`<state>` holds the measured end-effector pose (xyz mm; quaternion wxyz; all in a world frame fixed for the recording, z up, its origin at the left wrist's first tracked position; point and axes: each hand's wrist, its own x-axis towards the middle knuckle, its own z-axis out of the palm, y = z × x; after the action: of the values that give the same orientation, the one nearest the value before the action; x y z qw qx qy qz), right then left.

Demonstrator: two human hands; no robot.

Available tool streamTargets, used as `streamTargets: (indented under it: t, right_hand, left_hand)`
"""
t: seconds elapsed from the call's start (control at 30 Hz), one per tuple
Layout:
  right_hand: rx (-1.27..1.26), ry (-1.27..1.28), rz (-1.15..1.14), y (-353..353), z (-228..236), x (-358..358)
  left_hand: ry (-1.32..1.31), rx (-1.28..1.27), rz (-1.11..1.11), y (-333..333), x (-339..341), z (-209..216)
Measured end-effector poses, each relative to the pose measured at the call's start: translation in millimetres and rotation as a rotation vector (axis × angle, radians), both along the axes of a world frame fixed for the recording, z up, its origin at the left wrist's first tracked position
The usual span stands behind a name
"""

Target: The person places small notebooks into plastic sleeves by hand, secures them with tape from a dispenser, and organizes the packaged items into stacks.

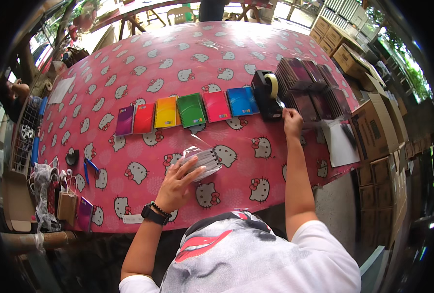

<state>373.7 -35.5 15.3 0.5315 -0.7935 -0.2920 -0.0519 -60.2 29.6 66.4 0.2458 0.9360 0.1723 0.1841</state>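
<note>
My left hand (175,183) lies over a small stack of spiral notebooks (208,162) in loose clear plastic wrap, its fingers laid across the near left side and holding it on the table. A flap of the clear film (197,142) stands up at the stack's far side. Out to the right, my right hand (292,122) is closed in a pinch at the front of a black tape dispenser (265,97), where the end of the clear tape comes off the roll (272,85). The strip between the fingertips is barely visible.
Beyond the stack runs a row of colored spiral notebooks, from purple (124,121) to blue (242,101). Wrapped notebook stacks (295,75) stand right of the dispenser, with cardboard boxes (375,127) farther right. Blue-handled pliers (90,168) lie left on the pink patterned tablecloth (148,195).
</note>
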Motion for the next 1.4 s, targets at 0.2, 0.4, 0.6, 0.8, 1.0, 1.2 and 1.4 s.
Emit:
streamTargets:
  t: [0.2, 0.4, 0.6, 0.8, 1.0, 1.2, 1.4]
  right_hand:
    - [-0.01, 1.264, 0.351, -9, -28, -1]
    - [-0.506, 0.714, 1.284, 45, 105, -166]
    - [-1.139, -0.385, 1.005, 61, 117, -239]
    - [-1.208, -0.565, 0.89, 39, 138, -195]
    - [-0.417, 0.201, 0.965, 13, 60, -163]
    - [-0.322, 0.648, 1.134, 18, 40, -185]
    - [-0.161, 0.248, 1.244, 45, 65, -205]
  left_hand:
    - [-0.03, -0.004, -0.028, 0, 6, -4]
    - [-0.016, 0.006, -0.031, 1, 2, 1]
    - [0.09, 0.146, 0.001, 7, -3, 1]
    - [-0.055, 0.031, -0.02, 3, -9, 12]
    - [-0.344, -0.691, 0.399, 13, 15, -24]
    - [-0.647, -0.837, 0.235, 24, 44, 18]
    - [-0.381, -0.731, 0.282, 34, 15, -11]
